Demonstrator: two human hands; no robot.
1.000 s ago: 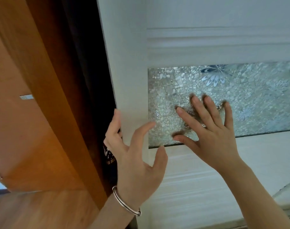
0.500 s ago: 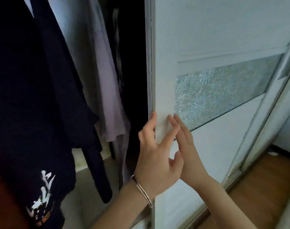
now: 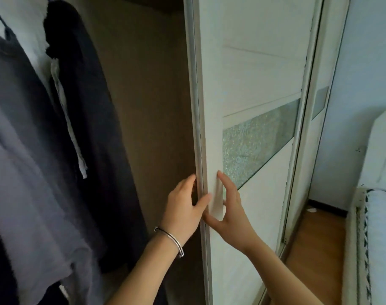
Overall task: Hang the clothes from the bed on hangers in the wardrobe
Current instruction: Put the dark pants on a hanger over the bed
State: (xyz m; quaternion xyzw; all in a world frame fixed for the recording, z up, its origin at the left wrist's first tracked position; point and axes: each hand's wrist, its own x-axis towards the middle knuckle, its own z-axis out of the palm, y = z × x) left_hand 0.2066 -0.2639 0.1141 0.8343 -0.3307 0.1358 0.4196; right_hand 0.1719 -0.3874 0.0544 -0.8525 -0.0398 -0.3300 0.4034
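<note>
- Door (image 3: 253, 73) edge is gripped by left hand (image 3: 183, 208), fingers (image 3: 187, 180) curled round it; right hand (image 3: 231, 210) is pressed flat, fingers spread.
- Even sideways sliding is advised.

wardrobe door (image 3: 253, 73): white, matt, faintly grained | glass panel (image 3: 258, 139): frosted, crackled, glittery | bracelet (image 3: 172, 238): polished metal, shiny | grey garment (image 3: 22, 150): soft matt cloth | dark garment (image 3: 88, 106): matt cloth, fuzzy collar | floor (image 3: 315, 249): smooth wood

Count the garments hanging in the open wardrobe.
3 that can be told apart: a grey top at far left, a white garment behind it near the top, a dark coat to their right. Others may be hidden behind them or off-frame.
</note>
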